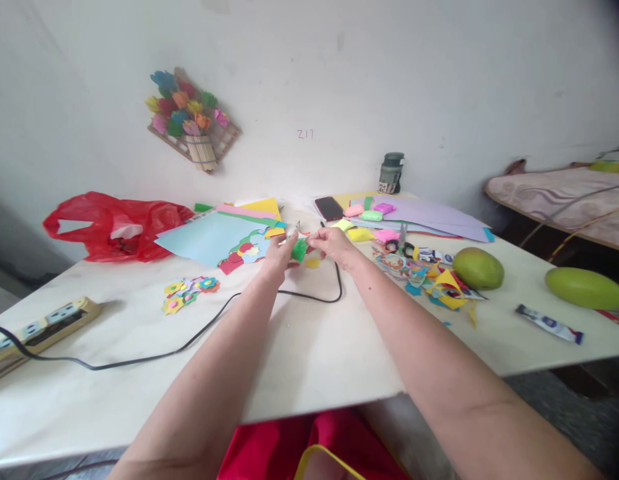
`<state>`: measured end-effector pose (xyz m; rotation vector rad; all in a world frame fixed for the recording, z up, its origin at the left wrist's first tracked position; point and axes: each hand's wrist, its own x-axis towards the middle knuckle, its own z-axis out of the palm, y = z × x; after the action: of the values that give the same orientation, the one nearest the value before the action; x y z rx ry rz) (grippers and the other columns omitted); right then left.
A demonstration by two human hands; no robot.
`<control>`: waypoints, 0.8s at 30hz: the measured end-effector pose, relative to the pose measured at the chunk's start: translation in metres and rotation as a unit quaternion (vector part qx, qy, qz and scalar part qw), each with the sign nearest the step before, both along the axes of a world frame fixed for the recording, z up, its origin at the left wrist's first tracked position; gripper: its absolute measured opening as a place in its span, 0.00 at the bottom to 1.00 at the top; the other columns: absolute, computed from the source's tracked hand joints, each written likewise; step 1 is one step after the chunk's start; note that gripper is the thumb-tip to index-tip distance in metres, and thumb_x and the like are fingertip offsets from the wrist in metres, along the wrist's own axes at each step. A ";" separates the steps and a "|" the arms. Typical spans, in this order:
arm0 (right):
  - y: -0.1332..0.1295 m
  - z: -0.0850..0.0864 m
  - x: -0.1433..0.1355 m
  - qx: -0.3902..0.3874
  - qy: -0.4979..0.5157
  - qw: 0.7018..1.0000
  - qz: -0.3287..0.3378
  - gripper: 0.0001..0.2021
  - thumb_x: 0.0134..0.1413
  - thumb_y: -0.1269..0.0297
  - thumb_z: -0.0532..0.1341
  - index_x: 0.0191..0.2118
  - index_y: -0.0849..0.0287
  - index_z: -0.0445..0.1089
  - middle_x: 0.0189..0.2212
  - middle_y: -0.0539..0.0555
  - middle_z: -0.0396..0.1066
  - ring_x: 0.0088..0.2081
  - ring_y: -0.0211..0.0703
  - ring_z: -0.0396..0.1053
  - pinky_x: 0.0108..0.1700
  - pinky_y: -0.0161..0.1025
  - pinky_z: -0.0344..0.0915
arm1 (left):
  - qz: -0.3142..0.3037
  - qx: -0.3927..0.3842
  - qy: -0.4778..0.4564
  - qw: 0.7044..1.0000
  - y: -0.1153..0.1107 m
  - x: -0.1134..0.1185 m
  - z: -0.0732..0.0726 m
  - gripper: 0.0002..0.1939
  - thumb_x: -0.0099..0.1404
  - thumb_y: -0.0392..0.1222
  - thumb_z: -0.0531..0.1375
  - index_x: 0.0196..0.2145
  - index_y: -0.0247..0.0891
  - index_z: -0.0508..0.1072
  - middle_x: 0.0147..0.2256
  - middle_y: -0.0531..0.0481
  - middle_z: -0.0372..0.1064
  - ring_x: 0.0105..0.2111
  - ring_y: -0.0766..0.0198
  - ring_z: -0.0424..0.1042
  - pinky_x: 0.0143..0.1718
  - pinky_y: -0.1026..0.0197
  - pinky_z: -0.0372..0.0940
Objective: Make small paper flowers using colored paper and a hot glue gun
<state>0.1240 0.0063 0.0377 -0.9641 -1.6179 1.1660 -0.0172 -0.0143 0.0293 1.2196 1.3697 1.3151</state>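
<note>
The left hand [275,257] is holding the small green piece [299,249] between its fingers, around its left side, and the right hand [335,245] is bringing its fingers together in a pinch just beside the right edge; whether they are gripping anything is too small to tell. The piece is sitting between the 2 hands, near the middle of the tabletop [309,360]. This hold is probably steadying it from 1 side and leaving the other edge open to the right fingers. Both forearms are reaching well forward, which is likely keeping the piece in plain view

The black cable [309,295] is curving across the tabletop on the near side of the hands. The paper flowers [189,293] are lying to the left, while the scissors [402,245] and paper scraps [414,268] are lying to the right, probably placed within easy reach but outside the working space

The green piece is showing a bright, strong colour and is looking small and slightly uneven in outline; its material is staying unclear, and the fingers are hiding part of its edge
</note>
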 end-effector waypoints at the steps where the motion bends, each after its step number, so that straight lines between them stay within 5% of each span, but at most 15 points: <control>1: -0.001 0.000 -0.002 0.016 -0.011 1.000 -0.001 0.03 0.44 0.71 0.59 0.23 0.62 0.66 0.21 0.51 0.70 0.26 0.37 0.70 0.19 0.28 0.57 | 0.049 -0.054 -0.015 0.997 -0.001 0.001 0.002 0.26 0.51 0.60 0.59 0.40 0.39 0.63 0.28 0.50 0.65 0.24 0.65 0.66 0.26 0.60 0.63; 4: -0.002 -0.001 -0.008 0.069 -0.039 0.997 -0.002 0.03 0.44 0.71 0.58 0.24 0.62 0.67 0.22 0.51 0.70 0.26 0.36 0.69 0.21 0.28 0.59 | 0.087 -0.103 -0.061 0.989 -0.002 0.002 0.005 0.25 0.47 0.59 0.62 0.35 0.38 0.65 0.24 0.51 0.64 0.23 0.65 0.66 0.24 0.61 0.62; 11: 0.000 -0.006 -0.016 0.213 -0.058 0.975 0.009 0.04 0.41 0.72 0.58 0.21 0.63 0.68 0.26 0.53 0.72 0.30 0.38 0.70 0.34 0.34 0.66 | 0.089 -0.060 -0.174 0.979 0.003 0.001 0.003 0.12 0.49 0.43 0.63 0.29 0.35 0.66 0.20 0.54 0.62 0.19 0.70 0.63 0.23 0.64 0.60; 18: -0.009 0.000 -0.013 0.108 -0.033 0.993 0.033 0.07 0.42 0.66 0.59 0.28 0.64 0.71 0.26 0.53 0.72 0.26 0.38 0.68 0.23 0.32 0.65 | 0.068 0.076 -0.259 0.961 0.007 0.000 0.000 0.11 0.45 0.36 0.63 0.28 0.34 0.67 0.21 0.56 0.62 0.20 0.72 0.63 0.23 0.68 0.59; 24: -0.008 -0.001 -0.014 0.067 -0.028 0.997 0.041 0.06 0.42 0.70 0.60 0.29 0.65 0.72 0.26 0.53 0.72 0.27 0.38 0.69 0.23 0.31 0.66 | 0.058 0.059 -0.293 0.952 0.007 -0.001 0.000 0.12 0.43 0.32 0.62 0.29 0.34 0.67 0.23 0.55 0.63 0.23 0.70 0.65 0.24 0.67 0.59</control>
<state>0.1096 -0.0014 0.0366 -0.8572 -1.7709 1.0786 -0.0178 -0.0071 0.0294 0.7325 0.9493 1.6917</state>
